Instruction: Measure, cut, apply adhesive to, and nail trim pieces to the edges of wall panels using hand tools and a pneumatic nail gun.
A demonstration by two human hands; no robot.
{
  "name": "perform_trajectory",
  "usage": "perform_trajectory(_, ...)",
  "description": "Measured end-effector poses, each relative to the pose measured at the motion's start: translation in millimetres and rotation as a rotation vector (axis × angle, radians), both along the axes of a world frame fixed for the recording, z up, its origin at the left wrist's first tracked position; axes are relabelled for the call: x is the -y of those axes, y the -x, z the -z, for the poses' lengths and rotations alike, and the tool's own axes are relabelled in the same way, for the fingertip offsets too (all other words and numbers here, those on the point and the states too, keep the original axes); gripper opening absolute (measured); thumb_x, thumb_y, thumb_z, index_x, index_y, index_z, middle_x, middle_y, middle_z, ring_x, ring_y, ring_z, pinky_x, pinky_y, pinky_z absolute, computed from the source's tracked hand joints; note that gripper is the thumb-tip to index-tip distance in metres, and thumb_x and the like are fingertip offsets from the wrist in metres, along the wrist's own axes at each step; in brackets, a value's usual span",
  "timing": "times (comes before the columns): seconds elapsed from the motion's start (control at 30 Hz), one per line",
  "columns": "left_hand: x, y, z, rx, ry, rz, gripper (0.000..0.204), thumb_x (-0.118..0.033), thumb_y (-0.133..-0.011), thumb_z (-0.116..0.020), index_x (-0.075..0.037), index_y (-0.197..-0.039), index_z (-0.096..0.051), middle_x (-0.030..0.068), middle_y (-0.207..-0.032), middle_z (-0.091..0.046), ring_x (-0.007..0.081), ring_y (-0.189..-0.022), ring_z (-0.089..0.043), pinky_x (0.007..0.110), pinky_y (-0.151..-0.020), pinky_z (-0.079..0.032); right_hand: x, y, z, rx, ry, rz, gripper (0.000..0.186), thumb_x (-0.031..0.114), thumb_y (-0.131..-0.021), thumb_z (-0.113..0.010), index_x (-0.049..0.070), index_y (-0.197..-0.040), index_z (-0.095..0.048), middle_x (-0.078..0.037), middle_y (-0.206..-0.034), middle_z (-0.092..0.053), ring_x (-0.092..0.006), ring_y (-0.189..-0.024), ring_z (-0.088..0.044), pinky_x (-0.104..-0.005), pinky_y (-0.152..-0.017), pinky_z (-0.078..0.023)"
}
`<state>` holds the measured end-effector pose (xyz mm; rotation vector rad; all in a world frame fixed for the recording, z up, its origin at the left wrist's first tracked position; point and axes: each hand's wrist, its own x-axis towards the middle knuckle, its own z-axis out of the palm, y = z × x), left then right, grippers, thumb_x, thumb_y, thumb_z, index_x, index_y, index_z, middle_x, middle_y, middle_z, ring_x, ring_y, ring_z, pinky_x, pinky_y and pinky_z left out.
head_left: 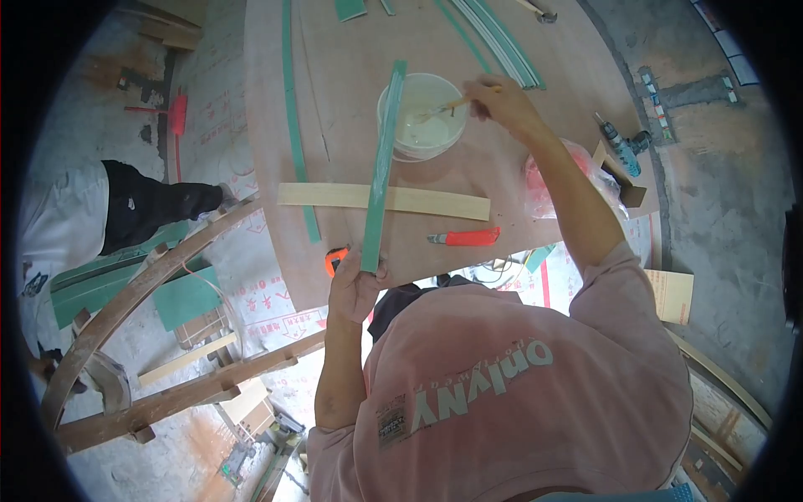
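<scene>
My left hand (355, 284) is closed around the near end of a long green strip (379, 180), which reaches away from me and passes in front of the left side of a white bucket (427, 153). A whitish wet smear runs along the strip's upper face. My right hand (502, 102) grips the handle of a brush (452, 105) over the bucket's right rim, its head down toward the pale liquid inside. Under the green strip, a flat pale wooden strip (431, 203) lies crosswise on the brown board tabletop (351, 134). An orange tape measure (335, 261) sits beside my left hand.
A red utility knife (468, 238) lies near the front edge. To the right are a pink plastic bag (539, 186), an open cardboard box (623, 174) and a cordless drill (619, 149). Green strips (502, 42) lie at the back. Curved wooden framing (209, 381) and another person (142, 209) are at left.
</scene>
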<state>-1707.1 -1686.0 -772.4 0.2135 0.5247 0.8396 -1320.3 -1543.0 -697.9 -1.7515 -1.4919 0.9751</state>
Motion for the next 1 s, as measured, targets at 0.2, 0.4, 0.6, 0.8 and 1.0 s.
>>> perform_trajectory(0.2,-12.3,-10.7,1.3,0.014,-0.001,0.044,0.028,-0.026,-0.103,-0.052,0.0,-0.109,-0.06,0.0146,-0.103,-0.064,0.0197,-0.082,-0.062,0.034,-0.078,-0.048,51.7,-22.5,76.2,-1.124,0.151,0.474,0.035,0.036,-0.101,-0.058,0.005,-0.087,-0.064,-0.007,-0.067,-0.064,-0.0144,-0.06,-0.062,-0.0238,-0.053,-0.048)
perform_trajectory(0.4,-17.9,-24.0,-1.2,0.012,0.065,-0.013,0.029,-0.023,-0.101,-0.053,-0.003,-0.122,-0.056,0.0133,-0.101,-0.064,0.0213,-0.083,-0.063,0.035,-0.079,-0.05,83.3,-9.8,93.9,-1.344,0.092,0.254,0.018,0.017,-0.1,-0.059,0.001,-0.106,-0.062,-0.012,-0.092,-0.067,-0.016,-0.077,-0.066,-0.0246,-0.067,-0.055)
perform_trajectory(0.6,-22.6,-38.7,-1.8,0.038,0.071,0.006,0.028,-0.023,-0.1,-0.054,-0.004,-0.121,-0.056,0.0118,-0.099,-0.063,0.0212,-0.086,-0.06,0.035,-0.081,-0.047,81.7,-10.3,85.7,-1.242,-0.033,0.227,0.018,0.008,-0.099,-0.059,0.004,-0.116,-0.061,-0.011,-0.099,-0.068,-0.0199,-0.088,-0.069,-0.0278,-0.077,-0.056)
perform_trajectory(0.8,-20.9,-45.8,2.1,0.084,0.098,0.004,0.028,-0.021,-0.1,-0.054,-0.003,-0.121,-0.057,0.0144,-0.106,-0.061,0.0206,-0.087,-0.057,0.033,-0.077,-0.046,82.5,-4.2,56.3,-1.413,-0.201,0.262,0.008,0.011,-0.098,-0.059,0.005,-0.103,-0.062,-0.009,-0.086,-0.065,-0.016,-0.075,-0.063,-0.0265,-0.067,-0.053)
perform_trajectory(1.0,-21.0,-49.2,-0.2,0.083,0.06,0.02,0.03,-0.02,-0.1,-0.056,-0.002,-0.124,-0.056,0.0135,-0.107,-0.06,0.0209,-0.088,-0.057,0.033,-0.078,-0.048,109.6,47.7,-11.1,-0.822,-0.095,0.07,0.009,0.01,-0.096,-0.059,0.002,-0.098,-0.062,-0.005,-0.076,-0.06,-0.0105,-0.066,-0.057,-0.0238,-0.061,-0.047)
